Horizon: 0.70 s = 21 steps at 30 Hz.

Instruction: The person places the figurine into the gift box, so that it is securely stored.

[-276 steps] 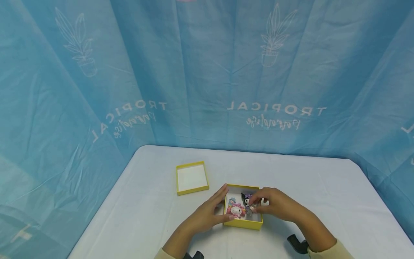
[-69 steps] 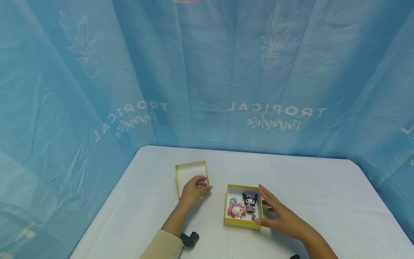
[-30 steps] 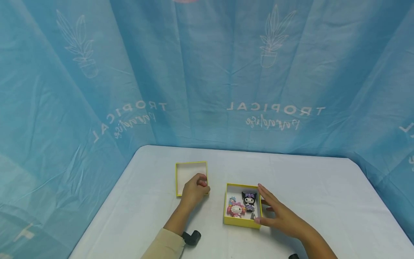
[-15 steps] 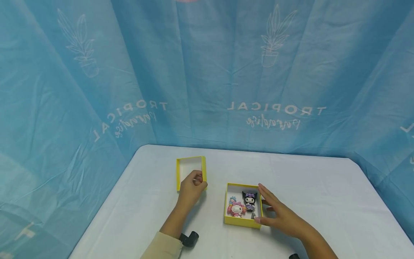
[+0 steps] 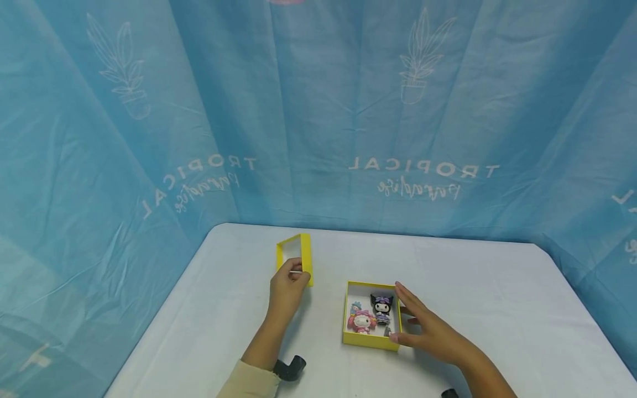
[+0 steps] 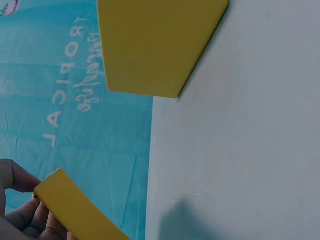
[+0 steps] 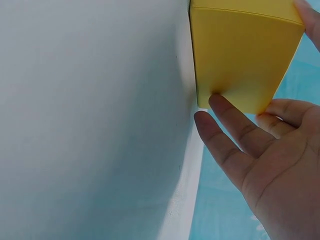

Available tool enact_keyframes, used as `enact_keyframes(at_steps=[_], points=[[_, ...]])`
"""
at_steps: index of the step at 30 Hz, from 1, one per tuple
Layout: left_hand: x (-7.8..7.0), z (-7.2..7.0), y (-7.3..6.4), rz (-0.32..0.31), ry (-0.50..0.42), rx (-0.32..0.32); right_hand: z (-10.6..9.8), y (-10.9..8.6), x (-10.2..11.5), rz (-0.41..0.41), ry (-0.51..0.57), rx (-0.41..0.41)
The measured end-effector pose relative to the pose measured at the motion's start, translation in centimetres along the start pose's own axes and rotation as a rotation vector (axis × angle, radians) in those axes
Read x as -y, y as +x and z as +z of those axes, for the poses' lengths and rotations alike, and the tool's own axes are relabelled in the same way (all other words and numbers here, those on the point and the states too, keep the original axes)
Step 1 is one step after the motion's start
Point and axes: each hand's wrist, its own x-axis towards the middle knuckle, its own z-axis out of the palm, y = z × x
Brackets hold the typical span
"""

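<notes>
My left hand pinches the right side wall of a shallow yellow box lid, which stands tilted with its white inside facing left. The left wrist view shows the thumb and fingertips at a corner of the lid. The yellow box sits on the table, its top uncovered. Inside lie a black-and-purple figurine, a pink figurine and a small grey piece, partly hidden by the thumb. My right hand rests along the box's right side with extended fingers, thumb at the near corner.
A white cloth covers the table. Blue printed curtains hang behind it and at the sides. Black wrist mounts show on the forearms.
The lid, lying flat at the back left earlier, is now tipped up at its right side by my left hand. My right hand, earlier at the figurines, has moved to the box's side and stayed there.
</notes>
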Motion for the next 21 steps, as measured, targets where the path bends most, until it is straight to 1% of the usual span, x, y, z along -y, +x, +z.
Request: enact_keyframes(at_steps=[6, 10, 13, 18, 21], points=[[-0.5, -0.2, -0.1, -0.007, -0.047, -0.008, 0.0, 0.3, -0.1, -0.002, 0.011, 0.0], [-0.9, -0.2, -0.3, -0.031, -0.086, 0.0, 0.1, 0.4, 0.0, -0.003, 0.011, -0.003], [-1.2, -0.2, -0.4, -0.036, -0.106, 0.01, 0.1, 0.6, 0.0, -0.005, 0.004, -0.001], [-1.6, 0.1, -0.8, -0.021, -0.123, 0.028, 0.2, 0.9, -0.1, 0.001, -0.006, 0.0], [-1.8, 0.2, -1.0, -0.01, -0.131, 0.021, 0.3, 1.1, 0.0, 0.009, -0.003, -0.001]])
